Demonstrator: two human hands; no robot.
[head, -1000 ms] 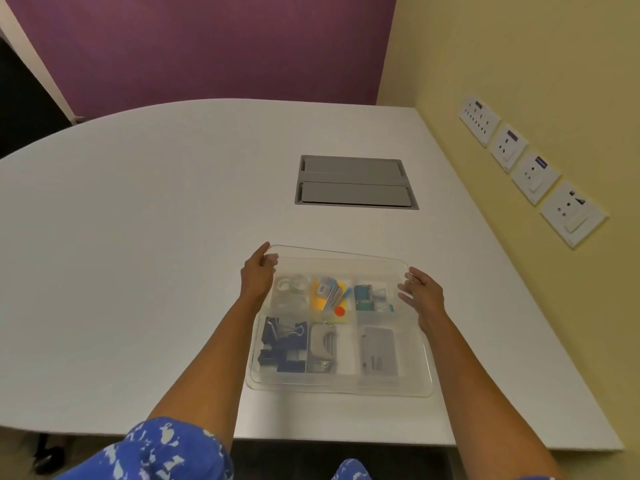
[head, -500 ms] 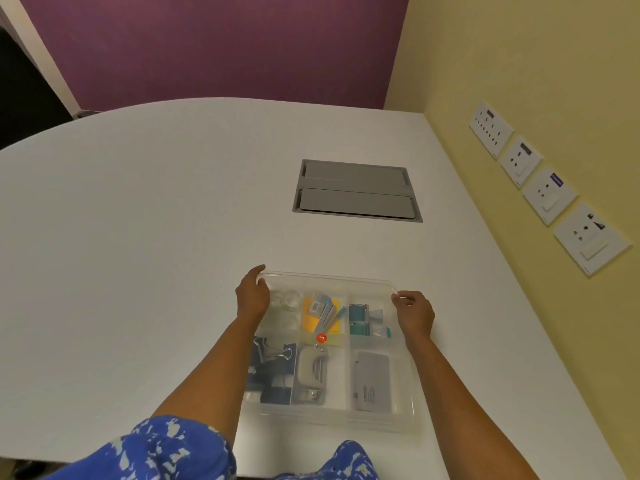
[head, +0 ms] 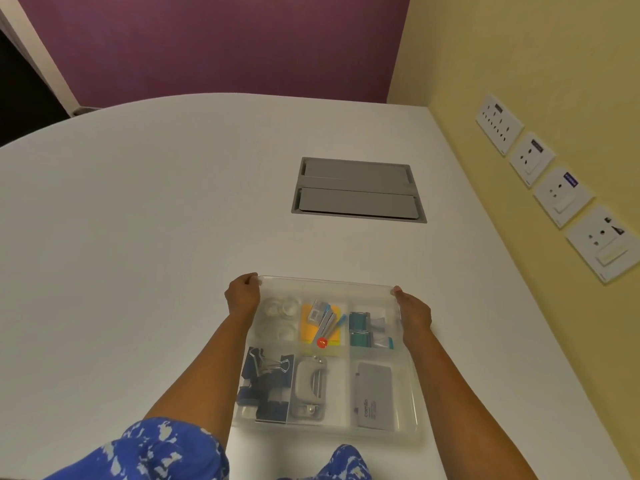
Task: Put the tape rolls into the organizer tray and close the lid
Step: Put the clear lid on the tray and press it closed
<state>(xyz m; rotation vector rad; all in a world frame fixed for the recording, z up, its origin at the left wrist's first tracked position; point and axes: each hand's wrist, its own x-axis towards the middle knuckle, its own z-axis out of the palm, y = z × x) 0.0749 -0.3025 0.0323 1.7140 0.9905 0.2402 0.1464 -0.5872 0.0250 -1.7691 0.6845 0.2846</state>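
A clear plastic organizer tray (head: 414, 403) sits on the white table near its front edge, with a clear lid lying over it. Clear tape rolls (head: 280, 308) lie in its far left compartment. Other compartments hold blue binder clips, a grey hole punch, sticky notes, teal clips and a grey case. My left hand (head: 242, 296) grips the lid's far left corner. My right hand (head: 414, 311) grips the lid's far right corner. Both forearms run along the tray's sides.
A grey cable hatch (head: 358, 190) is set flush in the table (head: 138, 237) beyond the tray. A yellow wall with several white socket plates (head: 561, 195) borders the table on the right. A purple wall stands behind the table.
The lid has come down flat onto the tray. Both hands moved to its far corners and curled over the edge. The camera view tilted, so the tray sits lower in the frame.
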